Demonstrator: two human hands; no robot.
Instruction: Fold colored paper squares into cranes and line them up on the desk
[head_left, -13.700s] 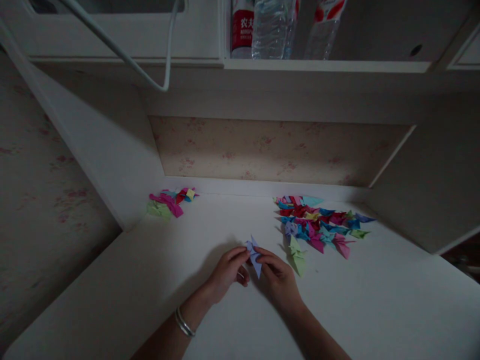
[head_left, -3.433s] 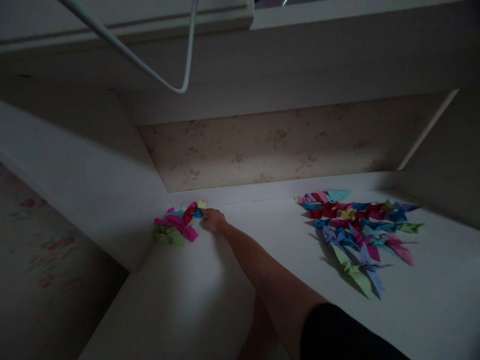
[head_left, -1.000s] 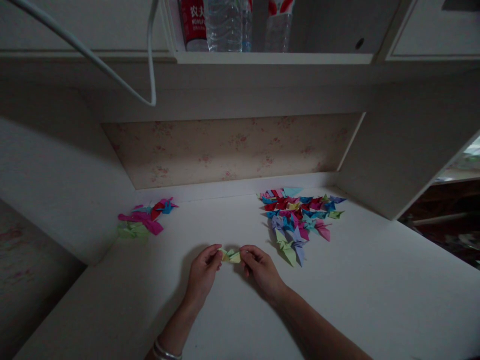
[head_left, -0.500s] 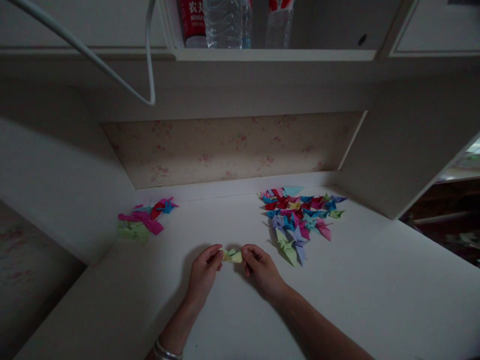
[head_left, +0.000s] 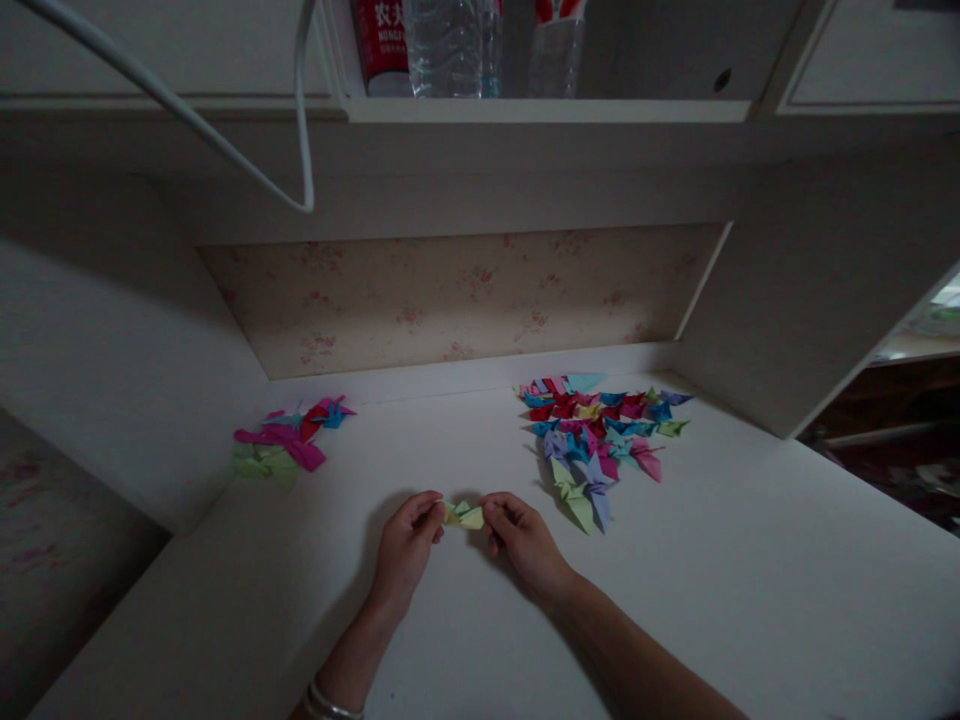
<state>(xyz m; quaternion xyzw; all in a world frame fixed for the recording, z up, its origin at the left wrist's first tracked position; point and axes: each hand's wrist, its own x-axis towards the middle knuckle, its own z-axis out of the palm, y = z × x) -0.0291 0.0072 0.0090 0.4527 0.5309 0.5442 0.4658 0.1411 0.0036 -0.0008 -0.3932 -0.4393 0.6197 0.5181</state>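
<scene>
A small yellow-green folded paper crane (head_left: 464, 516) is stretched between my two hands, just over the white desktop. My left hand (head_left: 409, 540) pinches its left end between thumb and fingers. At the other end, my right hand (head_left: 525, 540) pinches it the same way. Both hands are closed, and the fingertips hide the crane's ends. To the right lies a group of paper cranes (head_left: 592, 430) in red, blue, pink, purple and green, set close together in rows. A smaller heap of folded papers (head_left: 289, 440), in magenta, red, blue and pale green, lies at the left.
White side panels (head_left: 787, 290) flank the desk (head_left: 450, 640), and a floral back panel (head_left: 450, 300) stands behind it. Above, a shelf (head_left: 547, 111) holds clear bottles (head_left: 446, 50) and a red package (head_left: 382, 45). A white bent rod or cable (head_left: 225, 145) hangs at upper left.
Almost nothing differs. The view has shifted very slightly, and both hands keep their pinch on the paper crane in the same place.
</scene>
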